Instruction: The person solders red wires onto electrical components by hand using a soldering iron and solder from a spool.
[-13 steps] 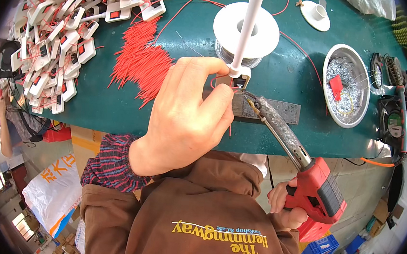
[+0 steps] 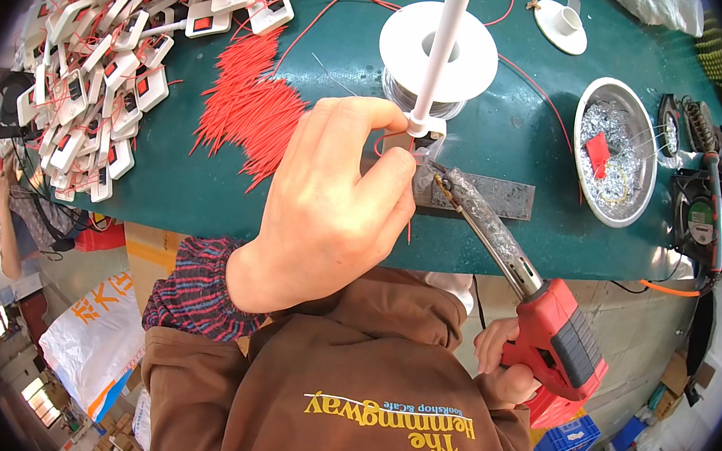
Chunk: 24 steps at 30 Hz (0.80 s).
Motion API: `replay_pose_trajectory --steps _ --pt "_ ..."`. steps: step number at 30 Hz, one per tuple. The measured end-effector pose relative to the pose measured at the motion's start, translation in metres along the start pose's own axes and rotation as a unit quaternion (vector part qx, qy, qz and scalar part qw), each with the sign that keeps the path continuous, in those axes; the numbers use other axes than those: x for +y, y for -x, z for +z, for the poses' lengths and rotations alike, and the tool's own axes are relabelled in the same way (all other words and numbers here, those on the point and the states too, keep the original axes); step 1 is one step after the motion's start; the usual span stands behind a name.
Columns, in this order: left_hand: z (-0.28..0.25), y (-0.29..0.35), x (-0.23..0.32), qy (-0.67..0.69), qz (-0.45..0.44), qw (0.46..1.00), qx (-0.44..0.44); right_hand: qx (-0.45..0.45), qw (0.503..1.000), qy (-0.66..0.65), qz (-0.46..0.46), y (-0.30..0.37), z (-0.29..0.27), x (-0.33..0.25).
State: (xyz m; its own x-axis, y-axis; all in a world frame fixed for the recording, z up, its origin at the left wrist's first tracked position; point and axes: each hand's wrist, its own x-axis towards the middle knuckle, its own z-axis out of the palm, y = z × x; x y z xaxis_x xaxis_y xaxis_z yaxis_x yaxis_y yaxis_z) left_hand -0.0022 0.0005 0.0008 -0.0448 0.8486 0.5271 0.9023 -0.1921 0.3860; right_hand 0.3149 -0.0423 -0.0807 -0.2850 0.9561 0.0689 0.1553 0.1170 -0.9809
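My left hand point(image 2: 329, 197) is closed, with thumb and forefinger pinching at a small white plastic switch housing point(image 2: 439, 127) and a short red wire. A white tube point(image 2: 445, 44) rises from that housing, in front of a white spool of solder point(image 2: 398, 48). In my right hand point(image 2: 501, 367) is a red-handled soldering gun point(image 2: 550, 341), fingers wrapped around its grip. Its dark tip is close to the housing, above a grey block point(image 2: 501, 196); whether it touches is hard to see. Pale smoke hangs there and blurs the joint.
Red cut wires point(image 2: 254, 126) lie in a heap left of my left hand. Many white switch housings point(image 2: 125, 72) are piled at the far left. To the right stands a metal bowl point(image 2: 580, 150) of solder scraps. Another person's arm point(image 2: 7, 225) shows at the left edge.
The soldering gun and my right hand have shifted slightly left. Smoke now rises at the tip, veiling the black switch seen before. My left hand has hardly moved.
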Motion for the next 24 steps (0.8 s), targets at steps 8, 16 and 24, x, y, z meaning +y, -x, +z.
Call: replay_pose_trajectory --steps 8,16,24 --pt "-0.003 0.0 0.0 0.0 -0.009 1.0 -0.007 0.008 1.0 0.014 0.013 0.007 -0.003 0.001" --pt "0.001 0.0 0.001 0.006 -0.008 1.0 -0.003 0.004 0.999 -0.031 0.023 -0.007 0.012 -0.012" --pt "-0.003 0.001 0.002 -0.006 -0.009 1.0 -0.004 -0.016 0.993 -0.111 0.031 -0.014 0.019 -0.036"
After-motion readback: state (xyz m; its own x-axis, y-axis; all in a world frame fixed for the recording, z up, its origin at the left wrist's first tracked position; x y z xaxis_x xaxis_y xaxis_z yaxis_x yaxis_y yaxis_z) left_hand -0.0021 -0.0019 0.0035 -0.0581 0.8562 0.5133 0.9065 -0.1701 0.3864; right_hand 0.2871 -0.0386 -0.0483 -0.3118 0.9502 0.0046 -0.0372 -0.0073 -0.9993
